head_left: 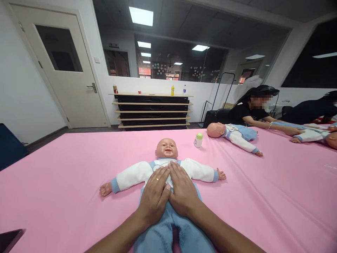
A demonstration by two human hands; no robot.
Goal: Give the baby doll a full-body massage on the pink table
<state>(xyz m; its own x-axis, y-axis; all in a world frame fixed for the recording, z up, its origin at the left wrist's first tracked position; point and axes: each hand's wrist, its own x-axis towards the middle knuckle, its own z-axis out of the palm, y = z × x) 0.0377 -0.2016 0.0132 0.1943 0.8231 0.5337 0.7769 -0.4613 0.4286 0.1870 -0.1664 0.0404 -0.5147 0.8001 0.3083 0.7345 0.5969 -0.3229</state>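
A baby doll (167, 149) in a white top with blue cuffs and blue trousers lies on its back on the pink-covered table (65, 168), arms spread wide and head away from me. My left hand (155, 195) rests flat on the left side of its chest and belly, a ring on one finger. Beside it my right hand (183, 189) lies flat on the right side, fingers stretched out and pointing toward the doll's head. The fingertips and thumbs of both hands come close together at the middle. Much of the top's front is hidden beneath them.
A small white bottle with a green cap (198, 140) stands right of the doll's head. Farther right lies another doll (237, 135), and a person (256, 109) reaches toward a third. A dark flat object (10, 240) sits at the lower left. Stacked boards (154, 111) stand by the wall.
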